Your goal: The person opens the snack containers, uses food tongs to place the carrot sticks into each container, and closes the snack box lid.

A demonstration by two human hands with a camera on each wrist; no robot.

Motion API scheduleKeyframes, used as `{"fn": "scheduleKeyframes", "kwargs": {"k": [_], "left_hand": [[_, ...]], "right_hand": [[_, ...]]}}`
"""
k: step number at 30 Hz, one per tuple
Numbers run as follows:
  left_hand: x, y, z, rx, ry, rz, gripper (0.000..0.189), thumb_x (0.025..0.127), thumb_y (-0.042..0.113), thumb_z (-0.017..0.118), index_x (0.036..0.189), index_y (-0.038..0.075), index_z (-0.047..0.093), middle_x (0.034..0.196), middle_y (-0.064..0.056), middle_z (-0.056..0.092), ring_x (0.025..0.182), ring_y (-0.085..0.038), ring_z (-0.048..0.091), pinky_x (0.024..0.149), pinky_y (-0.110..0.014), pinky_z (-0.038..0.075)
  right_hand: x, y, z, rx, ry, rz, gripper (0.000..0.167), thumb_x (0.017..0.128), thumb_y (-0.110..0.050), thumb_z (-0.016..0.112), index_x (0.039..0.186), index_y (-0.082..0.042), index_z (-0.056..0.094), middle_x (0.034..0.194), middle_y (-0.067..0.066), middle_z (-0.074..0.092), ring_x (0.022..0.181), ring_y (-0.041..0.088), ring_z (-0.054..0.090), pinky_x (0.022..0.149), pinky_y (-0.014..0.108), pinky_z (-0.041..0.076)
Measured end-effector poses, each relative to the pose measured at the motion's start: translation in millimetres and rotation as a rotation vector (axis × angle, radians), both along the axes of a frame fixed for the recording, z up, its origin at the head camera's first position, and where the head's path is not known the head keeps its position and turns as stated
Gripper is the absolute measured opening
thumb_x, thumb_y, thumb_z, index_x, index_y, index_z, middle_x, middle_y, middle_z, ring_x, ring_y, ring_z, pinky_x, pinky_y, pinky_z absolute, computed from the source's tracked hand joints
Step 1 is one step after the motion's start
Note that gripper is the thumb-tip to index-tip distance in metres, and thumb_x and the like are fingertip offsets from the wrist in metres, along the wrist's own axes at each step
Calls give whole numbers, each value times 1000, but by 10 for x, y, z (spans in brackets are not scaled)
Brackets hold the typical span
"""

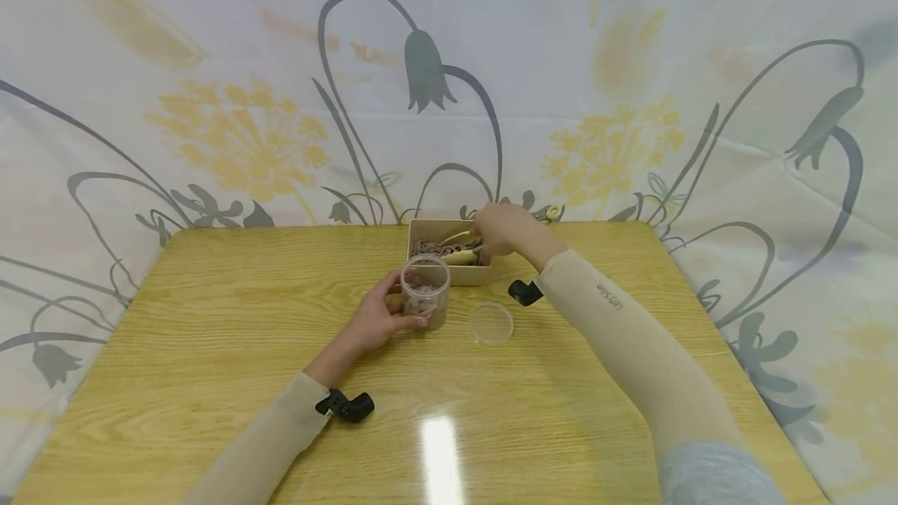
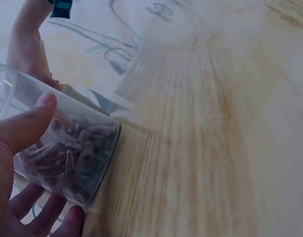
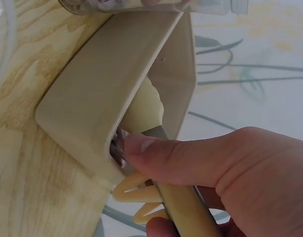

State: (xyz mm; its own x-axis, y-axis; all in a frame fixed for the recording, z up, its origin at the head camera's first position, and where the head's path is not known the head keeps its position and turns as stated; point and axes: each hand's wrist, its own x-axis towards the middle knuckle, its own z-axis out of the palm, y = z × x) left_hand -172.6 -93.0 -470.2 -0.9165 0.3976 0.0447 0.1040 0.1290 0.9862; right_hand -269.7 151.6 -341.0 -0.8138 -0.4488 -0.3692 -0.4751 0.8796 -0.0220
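Near the middle of the table, my left hand (image 1: 379,316) grips a clear plastic jar (image 1: 426,304) that stands open-topped. Brownish dried strips (image 2: 72,153) lie in the jar's lower part. Behind it is a beige rectangular box (image 1: 463,276) holding more dried strips (image 1: 428,248). My right hand (image 1: 507,232) is over the box's right end and grips a pair of tongs with cream tips (image 3: 144,106) and a yellow-and-metal handle (image 3: 183,207). The tips reach down into the box; whether they pinch any strips is hidden.
A clear round lid (image 1: 491,324) lies on the wooden table (image 1: 231,302) to the right of the jar. A flower-patterned cloth (image 1: 245,76) hangs behind the table, close to the back of the box. Black wrist cameras (image 1: 351,407) stick out from both sleeves.
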Motion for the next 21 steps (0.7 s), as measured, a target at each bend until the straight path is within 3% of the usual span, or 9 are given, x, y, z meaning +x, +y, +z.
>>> {"fn": "scheduleKeyframes", "kwargs": {"k": [6,16,21], "left_hand": [[-10,-27,64,-40,12,-6,90,73,0,88,148,6,39,136,-26,46,117,-47,57,95,-46,53],[-1,-7,184,-132,139,87,87,75,12,89,149,11,43,136,-20,52,122,-37,53,98,-51,50],[13,29,214,-167,198,99,88,74,17,91,149,12,44,136,-18,53,109,-35,59,91,-48,54]], "right_hand": [[10,42,-13,-23,12,-1,52,81,-26,83,130,-16,68,131,2,65,108,28,65,86,47,56],[51,125,45,-38,42,10,55,81,-36,84,130,-18,68,129,2,66,109,28,64,89,50,54],[71,177,76,-66,55,3,52,84,-33,82,131,-16,67,131,5,64,111,30,63,89,50,54]]}}
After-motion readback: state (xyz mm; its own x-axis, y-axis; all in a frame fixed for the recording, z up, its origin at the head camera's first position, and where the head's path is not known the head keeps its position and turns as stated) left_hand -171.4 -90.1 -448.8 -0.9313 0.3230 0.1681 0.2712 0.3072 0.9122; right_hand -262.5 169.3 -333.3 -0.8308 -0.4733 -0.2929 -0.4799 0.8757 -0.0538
